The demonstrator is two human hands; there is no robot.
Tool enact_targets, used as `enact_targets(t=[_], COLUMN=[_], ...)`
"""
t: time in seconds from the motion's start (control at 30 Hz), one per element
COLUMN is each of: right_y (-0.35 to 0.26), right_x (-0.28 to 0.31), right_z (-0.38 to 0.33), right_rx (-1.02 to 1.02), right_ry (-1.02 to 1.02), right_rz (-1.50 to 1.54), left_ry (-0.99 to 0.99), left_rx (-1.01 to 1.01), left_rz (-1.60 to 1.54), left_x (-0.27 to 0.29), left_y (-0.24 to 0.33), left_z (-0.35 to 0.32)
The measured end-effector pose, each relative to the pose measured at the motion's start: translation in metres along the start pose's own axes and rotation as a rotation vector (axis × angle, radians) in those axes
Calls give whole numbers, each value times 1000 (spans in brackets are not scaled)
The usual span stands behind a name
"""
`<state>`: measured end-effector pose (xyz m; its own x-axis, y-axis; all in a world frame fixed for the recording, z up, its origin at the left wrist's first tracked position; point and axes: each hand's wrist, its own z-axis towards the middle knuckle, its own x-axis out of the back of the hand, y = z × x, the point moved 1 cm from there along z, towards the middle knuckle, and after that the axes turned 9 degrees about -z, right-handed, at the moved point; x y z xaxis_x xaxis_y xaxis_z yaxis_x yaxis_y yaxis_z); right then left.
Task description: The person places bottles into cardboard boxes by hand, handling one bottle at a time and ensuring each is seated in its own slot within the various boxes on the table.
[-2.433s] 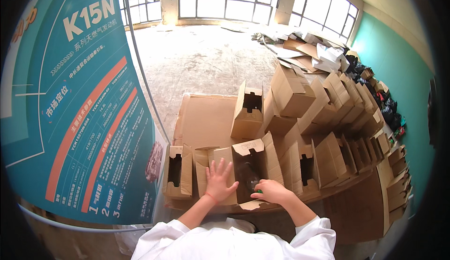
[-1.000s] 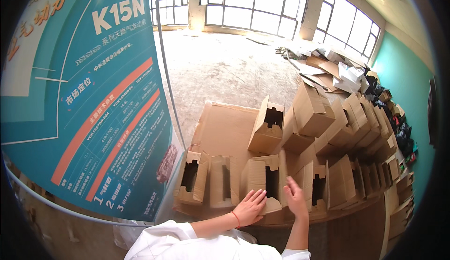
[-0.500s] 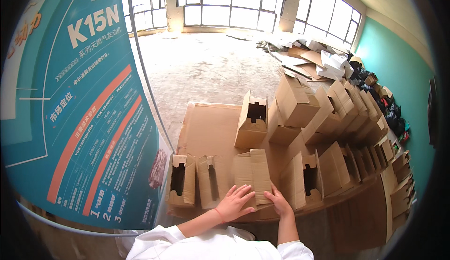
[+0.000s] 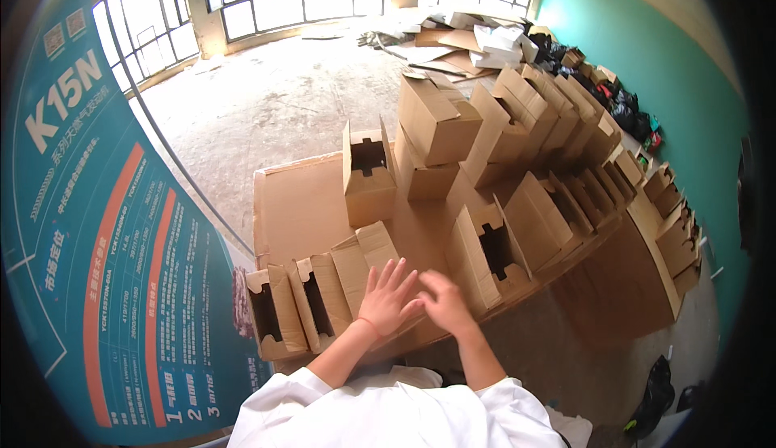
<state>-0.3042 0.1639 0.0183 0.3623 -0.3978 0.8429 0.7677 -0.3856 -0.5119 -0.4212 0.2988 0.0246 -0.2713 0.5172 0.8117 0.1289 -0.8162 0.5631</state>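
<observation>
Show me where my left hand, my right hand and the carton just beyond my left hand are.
Left hand (image 4: pixel 387 302): head view, back of the hand.
Right hand (image 4: pixel 445 307): head view, back of the hand.
Carton (image 4: pixel 351 270): head view, a top flap.

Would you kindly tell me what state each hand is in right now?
Left hand: open, fingers spread, at a cardboard box; contact unclear.
Right hand: open, fingers loosely bent, nothing visibly held.

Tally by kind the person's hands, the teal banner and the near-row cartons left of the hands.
Left hand and right hand: 2
Banner: 1
Cartons: 3
Total: 6
</observation>
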Motion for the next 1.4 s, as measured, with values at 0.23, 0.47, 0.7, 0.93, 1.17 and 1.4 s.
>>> enact_targets(t=[0.23, 0.47, 0.7, 0.93, 1.17, 1.4], right_y=[32, -19, -43, -21, 24, 34], right_x=[102, 67, 50, 34, 68, 114], right_z=[-7, 17, 24, 25, 43, 30], right_rx=[-486, -299, -205, 108, -12, 127], right_ry=[103, -70, -224, -164, -36, -300], right_rz=[-488, -18, 8, -296, -96, 11], left_ry=[-10, 46, 101, 119, 132, 380], left_rx=[-6, 15, -62, 41, 169, 63], left_rz=[-17, -149, -44, -341, -552, -119], left_x=[6, 4, -1, 18, 5, -2], left_y=[5, 0, 1, 27, 9, 17], left_z=[3, 3, 2, 23, 21, 18])
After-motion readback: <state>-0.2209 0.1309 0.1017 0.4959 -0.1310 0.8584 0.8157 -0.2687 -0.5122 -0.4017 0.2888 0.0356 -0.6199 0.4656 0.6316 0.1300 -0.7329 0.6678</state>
